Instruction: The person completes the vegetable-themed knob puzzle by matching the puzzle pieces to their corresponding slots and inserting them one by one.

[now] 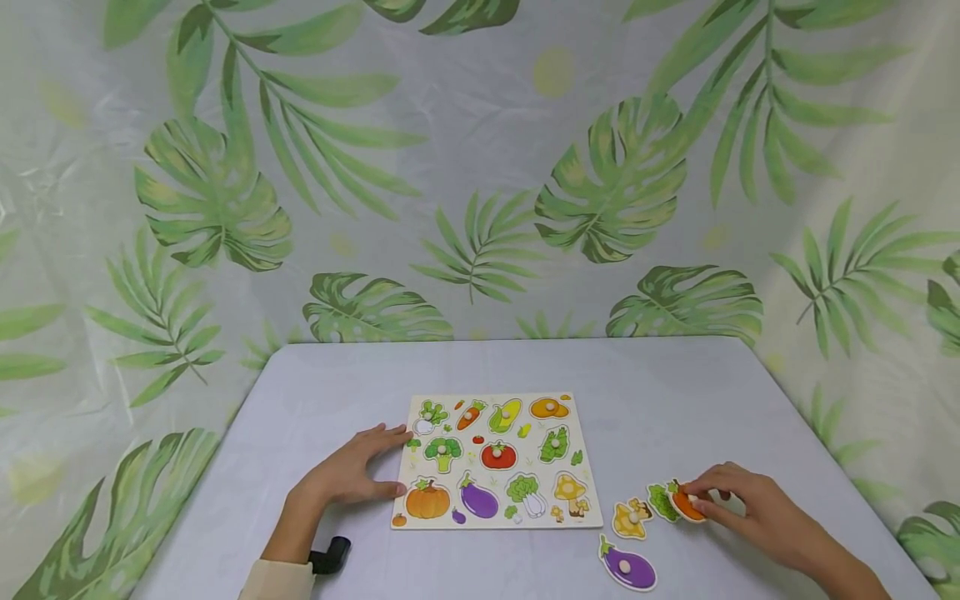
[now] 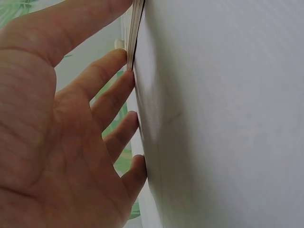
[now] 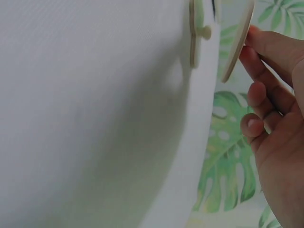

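My left hand (image 1: 352,475) is at the left edge of the wooden vegetable puzzle board (image 1: 525,521), thumb and fingers spread along that edge. In the left wrist view, the fingers (image 2: 114,97) are extended, their tips at the board's thin side. With thumb and fingertips, my right hand (image 1: 738,500) pinches an orange pumpkin piece (image 1: 686,505). The right wrist view shows this piece (image 3: 239,40) edge-on, raised off the table and tilted. Under and beside it lies a leafy green vegetable piece (image 1: 662,502), partly covered in the head view.
Left of the green piece lies a yellow mushroom piece (image 1: 632,518), with a purple eggplant piece (image 1: 630,568) nearer the front. Knobbed pieces such as the tomato (image 1: 498,456) and broccoli (image 1: 442,451) sit in the board. A leaf-print curtain (image 1: 480,167) hangs behind the white table (image 1: 345,367).
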Demonstrator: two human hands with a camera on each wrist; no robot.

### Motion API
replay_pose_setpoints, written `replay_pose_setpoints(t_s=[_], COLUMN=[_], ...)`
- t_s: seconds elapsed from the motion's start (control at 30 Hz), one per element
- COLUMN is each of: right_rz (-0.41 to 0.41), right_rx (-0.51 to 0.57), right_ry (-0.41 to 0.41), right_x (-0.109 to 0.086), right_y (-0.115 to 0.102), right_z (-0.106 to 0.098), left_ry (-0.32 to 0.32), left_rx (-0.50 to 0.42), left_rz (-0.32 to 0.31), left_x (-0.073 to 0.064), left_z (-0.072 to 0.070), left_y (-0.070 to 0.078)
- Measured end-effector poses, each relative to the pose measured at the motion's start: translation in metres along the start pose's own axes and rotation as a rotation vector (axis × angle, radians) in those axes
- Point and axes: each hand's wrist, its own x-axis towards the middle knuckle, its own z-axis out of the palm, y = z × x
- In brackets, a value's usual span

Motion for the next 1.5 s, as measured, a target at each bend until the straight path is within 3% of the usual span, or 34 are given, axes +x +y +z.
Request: replay_pose_setpoints(t_s=[0.4,0.73,1.5], right_rz=[0.089,0.169,0.144], right_rx=[-0.062,-0.057,0.034], right_ry=[0.068,0.048,0.023], right_x=[0.040,0.073,0.123], right_y=[-0.024,-0.041,-0.078], right_z=[0.019,0.033,0.079], left_ry=[0.000,-0.001,0.001], left_rx=[-0.012,-0.002,-0.019], left_rz=[-0.007,-0.016,-0.016], left_x=[0.000,0.000,0.000], left_z=[0.000,-0.001,0.000], left_y=[0.001,0.000,-0.001])
